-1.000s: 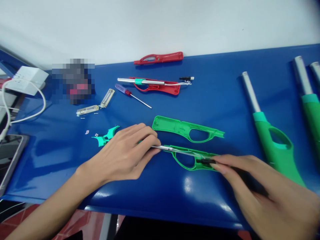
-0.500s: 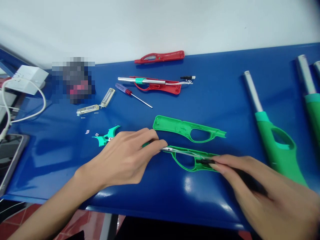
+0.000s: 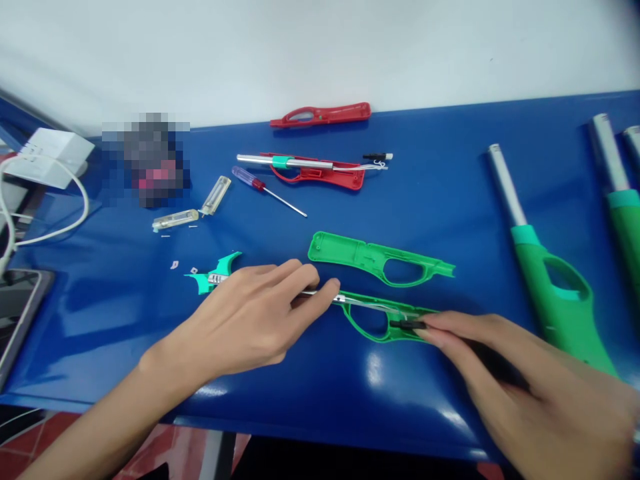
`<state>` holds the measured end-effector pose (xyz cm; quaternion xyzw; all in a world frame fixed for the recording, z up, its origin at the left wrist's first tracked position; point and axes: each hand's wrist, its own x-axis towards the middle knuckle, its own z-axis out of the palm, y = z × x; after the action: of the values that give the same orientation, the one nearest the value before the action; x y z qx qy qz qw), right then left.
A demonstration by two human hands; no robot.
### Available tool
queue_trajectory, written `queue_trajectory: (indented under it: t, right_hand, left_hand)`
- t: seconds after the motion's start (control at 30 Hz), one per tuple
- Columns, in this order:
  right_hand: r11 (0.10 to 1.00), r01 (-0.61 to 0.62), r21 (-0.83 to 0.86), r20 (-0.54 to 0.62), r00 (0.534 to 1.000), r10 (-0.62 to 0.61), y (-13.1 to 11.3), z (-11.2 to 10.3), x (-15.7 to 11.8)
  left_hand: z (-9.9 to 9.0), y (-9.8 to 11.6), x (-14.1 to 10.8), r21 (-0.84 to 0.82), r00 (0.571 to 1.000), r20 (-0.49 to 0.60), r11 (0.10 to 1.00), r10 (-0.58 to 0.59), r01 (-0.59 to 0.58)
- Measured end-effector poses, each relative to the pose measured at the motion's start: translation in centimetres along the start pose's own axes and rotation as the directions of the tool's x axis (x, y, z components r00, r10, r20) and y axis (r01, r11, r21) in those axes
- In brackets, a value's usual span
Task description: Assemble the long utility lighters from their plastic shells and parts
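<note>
Head view: black piece (image 3: 407, 325) juts from the pinching right hand (image 3: 557, 393).

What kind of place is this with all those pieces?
Probably a small workshop: a screwdriver, a green shell half and a red shell half holding a metal tube lie on the blue table.

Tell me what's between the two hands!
In the head view, a metal tube, thin pale wire, green handle half and black part show between the left hand and right hand.
</note>
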<state>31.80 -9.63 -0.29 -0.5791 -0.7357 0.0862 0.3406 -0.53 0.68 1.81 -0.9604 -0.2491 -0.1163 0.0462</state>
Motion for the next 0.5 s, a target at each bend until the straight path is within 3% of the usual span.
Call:
queue_trajectory:
  t: [0.33,0.5]
  right_hand:
    - [0.999,0.028,-0.043,-0.017,0.999,-0.029,-0.2,0.3,0.3]
    - [0.999,0.003,-0.036,-0.026,1.000,-0.004,-0.3,0.4,-0.4]
  left_hand:
    - [-1.0,-0.4,0.8,0.002,0.998,0.035,0.999,0.050,-0.050]
    - [-1.1,-0.4,0.5,-0.090,0.999,0.011,0.995,-0.039,0.040]
